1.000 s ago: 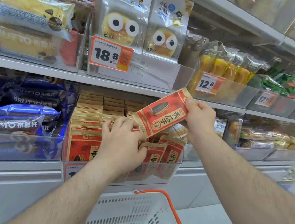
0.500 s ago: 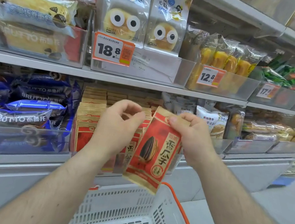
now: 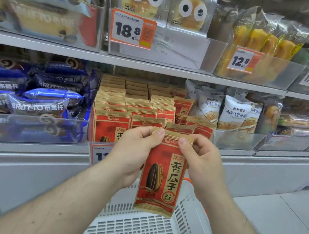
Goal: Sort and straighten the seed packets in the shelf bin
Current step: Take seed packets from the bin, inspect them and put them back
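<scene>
Two bare forearms enter from the bottom edge, one from the lower left and one from the lower right. No sleeve, watch, band or glove shows on either; both are uncovered up to where the picture cuts them off. Fine hair lies along both forearms. The left hand [image 3: 132, 153] and the right hand [image 3: 201, 163] wear no rings. The fingernails that show are short and unpainted. Nothing else of the person is in view.

Bright, even store lighting with soft shadows; glare on plastic bread bags [image 3: 265, 31]; motion blur toward left edge; wide-angle bending of shelf edges [image 3: 156, 68].
</scene>
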`<state>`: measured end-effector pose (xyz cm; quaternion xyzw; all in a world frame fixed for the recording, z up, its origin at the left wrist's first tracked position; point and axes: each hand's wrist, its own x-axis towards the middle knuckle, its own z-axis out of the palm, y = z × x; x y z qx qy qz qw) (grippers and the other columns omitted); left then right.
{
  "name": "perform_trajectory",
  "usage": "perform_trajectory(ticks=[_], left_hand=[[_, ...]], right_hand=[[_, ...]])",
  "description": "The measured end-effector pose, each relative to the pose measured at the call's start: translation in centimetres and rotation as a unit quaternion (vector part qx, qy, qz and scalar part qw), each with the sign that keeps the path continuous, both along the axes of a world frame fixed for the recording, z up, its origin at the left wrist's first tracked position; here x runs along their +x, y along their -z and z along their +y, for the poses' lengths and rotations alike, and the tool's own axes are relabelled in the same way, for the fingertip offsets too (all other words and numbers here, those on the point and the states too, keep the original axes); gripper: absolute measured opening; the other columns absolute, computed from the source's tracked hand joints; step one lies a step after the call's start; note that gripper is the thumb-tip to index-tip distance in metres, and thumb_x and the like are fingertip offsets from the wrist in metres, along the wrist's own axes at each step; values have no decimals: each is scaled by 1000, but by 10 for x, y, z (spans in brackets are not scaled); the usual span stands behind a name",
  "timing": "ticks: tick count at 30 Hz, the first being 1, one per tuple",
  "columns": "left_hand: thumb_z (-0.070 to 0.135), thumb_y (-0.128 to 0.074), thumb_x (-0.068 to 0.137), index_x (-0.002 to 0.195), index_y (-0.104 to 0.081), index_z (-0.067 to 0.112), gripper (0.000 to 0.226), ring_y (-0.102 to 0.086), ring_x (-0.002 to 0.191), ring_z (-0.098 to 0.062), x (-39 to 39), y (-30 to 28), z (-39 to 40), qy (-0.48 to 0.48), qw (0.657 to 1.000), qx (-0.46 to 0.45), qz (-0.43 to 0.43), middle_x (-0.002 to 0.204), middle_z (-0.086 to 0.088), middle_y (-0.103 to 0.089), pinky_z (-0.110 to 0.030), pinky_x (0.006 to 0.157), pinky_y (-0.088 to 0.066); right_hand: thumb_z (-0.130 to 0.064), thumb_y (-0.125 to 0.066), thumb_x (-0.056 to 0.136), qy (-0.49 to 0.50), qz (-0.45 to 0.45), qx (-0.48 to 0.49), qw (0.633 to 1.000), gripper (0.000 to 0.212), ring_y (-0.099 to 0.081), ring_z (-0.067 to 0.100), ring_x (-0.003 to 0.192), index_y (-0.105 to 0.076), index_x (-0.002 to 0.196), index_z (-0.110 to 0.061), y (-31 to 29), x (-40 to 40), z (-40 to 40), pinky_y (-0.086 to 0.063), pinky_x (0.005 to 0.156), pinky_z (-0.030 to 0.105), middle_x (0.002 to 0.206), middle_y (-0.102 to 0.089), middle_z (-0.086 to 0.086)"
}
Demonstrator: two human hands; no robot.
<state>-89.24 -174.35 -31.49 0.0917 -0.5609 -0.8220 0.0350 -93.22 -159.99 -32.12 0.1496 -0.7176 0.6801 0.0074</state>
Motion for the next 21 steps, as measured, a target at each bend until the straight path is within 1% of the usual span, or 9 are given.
perform_trajectory(ticks=[3,7,10,13,16,18,19,21], left_hand=[[32,-52,102,105,-73,9,32,-75,86,-25,2,2,0,21,1000,16,-12,96,-12,-78,-35,71,-61],[35,-49,103,109,-72,9,35,-76,89,-25,2,5,2,13,998,57,-19,99,-12,-77,-36,68,-62],[35,-51,101,107,-72,10,33,-76,88,-27,2,8,5,1,997,71,-22,100,-13,-77,-38,69,-63],[36,-53,100,111,-71,9,34,-76,88,-27,1,10,9,-6,997,73,-21,101,-13,-77,-37,68,-63],[34,-53,100,108,-71,10,31,-76,82,-26,1,12,9,-12,997,73,-24,98,-13,-77,-35,64,-62],[34,-53,100,107,-71,10,31,-76,81,-25,1,13,8,-10,997,69,-24,97,-12,-77,-36,66,-63],[34,-53,100,107,-71,11,31,-76,82,-25,1,12,8,-9,998,66,-23,97,-12,-77,-37,67,-63],[35,-53,100,104,-72,12,30,-76,83,-25,1,12,8,-9,998,60,-19,96,-12,-78,-38,69,-63]], right_hand=[[-20,-54,100,-5,-20,0,1000,23,-71,17,69,-70,88,-9,4,5,1,-57,59,27,76,-74,5],[-26,-48,103,5,-56,-27,998,34,-72,17,71,-73,85,-11,4,8,-2,-57,61,24,81,-75,10],[-24,-49,102,15,-106,-76,991,32,-74,21,75,-74,86,-12,4,7,-4,-57,62,29,84,-76,10],[-21,-51,101,19,-151,-123,981,28,-74,27,82,-74,91,-9,3,4,-5,-59,71,38,91,-76,14],[-20,-53,100,21,-165,-134,977,29,-74,28,82,-76,85,-11,5,3,-5,-58,77,42,91,-76,15],[-21,-53,100,15,-162,-129,978,30,-74,27,80,-75,83,-11,6,3,-4,-59,74,40,89,-76,14],[-22,-52,101,11,-156,-122,980,31,-74,25,78,-75,83,-11,6,4,-3,-60,70,37,87,-76,13],[-25,-51,102,6,-129,-78,989,34,-73,21,71,-74,82,-12,6,4,0,-59,61,30,81,-76,10]])
